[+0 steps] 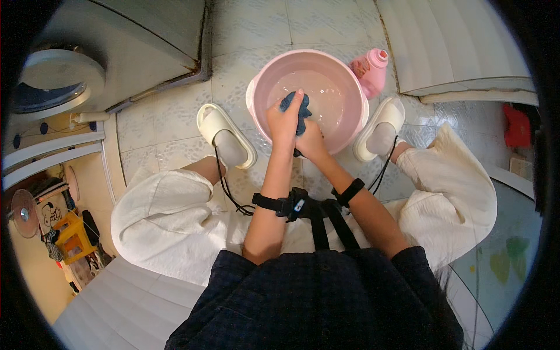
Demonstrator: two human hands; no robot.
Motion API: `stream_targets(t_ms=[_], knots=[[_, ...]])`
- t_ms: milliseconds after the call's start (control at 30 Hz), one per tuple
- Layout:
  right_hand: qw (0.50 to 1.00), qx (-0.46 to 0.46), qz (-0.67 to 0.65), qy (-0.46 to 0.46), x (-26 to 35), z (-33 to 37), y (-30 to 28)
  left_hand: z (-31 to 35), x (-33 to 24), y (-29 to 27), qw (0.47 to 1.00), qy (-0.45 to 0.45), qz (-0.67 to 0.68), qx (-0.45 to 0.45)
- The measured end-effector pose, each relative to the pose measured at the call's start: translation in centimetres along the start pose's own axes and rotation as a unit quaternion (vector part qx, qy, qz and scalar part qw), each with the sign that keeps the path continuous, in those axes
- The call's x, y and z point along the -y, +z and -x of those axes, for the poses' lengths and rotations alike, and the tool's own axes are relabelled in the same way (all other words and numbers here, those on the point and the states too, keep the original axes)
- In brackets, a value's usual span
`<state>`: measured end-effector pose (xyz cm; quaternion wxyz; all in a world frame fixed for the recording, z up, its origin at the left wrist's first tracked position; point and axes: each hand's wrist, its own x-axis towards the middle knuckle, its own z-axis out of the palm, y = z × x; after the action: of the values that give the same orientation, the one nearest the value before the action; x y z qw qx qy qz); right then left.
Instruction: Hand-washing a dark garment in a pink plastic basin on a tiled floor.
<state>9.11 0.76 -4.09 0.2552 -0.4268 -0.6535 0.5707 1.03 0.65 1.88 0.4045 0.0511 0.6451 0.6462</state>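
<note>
A bunched dark blue cloth (pixel 301 111) is gripped between my two hands over the near part of a pink basin (pixel 261 102). My left hand (pixel 283 119) closes round its left side, with the thumb pointing up. Just below and to the right, my right hand (pixel 311 140) holds the lower end in closed fingers. Shallow clear water (pixel 326 108) lies in the basin. The cloth's exact kind cannot be made out. Black straps circle both my forearms.
A pink bottle (pixel 373 73) with a red opening stands against the basin's right rim. My white slippers (pixel 226 135) flank the basin on the tiled floor (pixel 251 29). A washing machine (pixel 58 81) is at the far left, a pale cabinet (pixel 461 46) at the far right.
</note>
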Motion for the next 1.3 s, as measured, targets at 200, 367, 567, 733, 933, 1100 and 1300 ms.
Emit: stream_targets(t_ms=[200,367,567,733,933,1100,1300], knots=[[0.999,0.036,-0.026,0.020,-4.1,-0.6,-0.4,-0.5,0.2,-0.6,0.999,-0.006,0.038,0.023],[0.959,0.169,-0.179,0.142,-2.4,-1.3,-1.0,-1.2,-1.0,-1.4,0.984,-0.076,0.019,0.160],[0.955,0.257,-0.104,0.107,0.8,-2.5,-3.8,-1.7,-1.2,-1.3,0.997,-0.023,0.050,0.061],[0.926,0.318,-0.111,0.171,2.9,-2.3,-8.3,-1.6,0.0,-1.4,0.995,-0.019,0.096,0.038],[0.817,0.219,-0.322,0.425,-0.7,-2.5,-7.9,-0.1,0.3,0.2,0.987,-0.043,0.133,0.076],[0.819,0.146,-0.445,0.331,-6.8,-2.1,-7.4,1.9,-0.6,2.3,0.965,-0.098,0.191,0.152],[0.779,0.018,-0.500,0.378,-8.0,-3.8,-6.1,0.2,0.9,0.9,0.939,-0.139,0.304,0.081]])
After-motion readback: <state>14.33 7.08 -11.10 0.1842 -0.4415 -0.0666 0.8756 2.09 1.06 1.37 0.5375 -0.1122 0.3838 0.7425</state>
